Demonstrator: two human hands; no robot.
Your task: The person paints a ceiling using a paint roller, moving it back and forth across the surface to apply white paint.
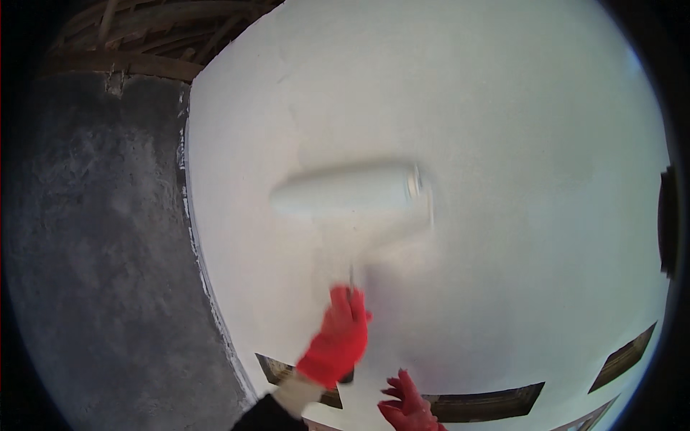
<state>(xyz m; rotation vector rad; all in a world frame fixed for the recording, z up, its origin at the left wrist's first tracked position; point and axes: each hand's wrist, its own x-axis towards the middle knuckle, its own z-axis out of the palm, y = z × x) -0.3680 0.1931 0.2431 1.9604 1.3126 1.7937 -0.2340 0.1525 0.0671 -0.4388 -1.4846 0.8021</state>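
My left hand (pixel 338 345), in a red glove, is closed around the handle of a paint roller. The roller's white sleeve (pixel 345 188) lies nearly level against the white wall (pixel 503 179) and is blurred by motion. Its thin wire frame (pixel 431 205) bends down from the right end toward my fist. Lower and to the right, my right hand (pixel 411 409), also red-gloved, is held apart from the roller with its fingers spread and nothing in them. The lower edge of the picture cuts it off.
On the left, a dark grey unpainted wall (pixel 108 244) meets the white one along a ragged white-smeared corner. Wooden roof beams (pixel 136 66) show at upper left. Low down are dark rectangular openings (pixel 489 404), (pixel 624 358) in the white wall. A dark object (pixel 668 223) stands at the right rim.
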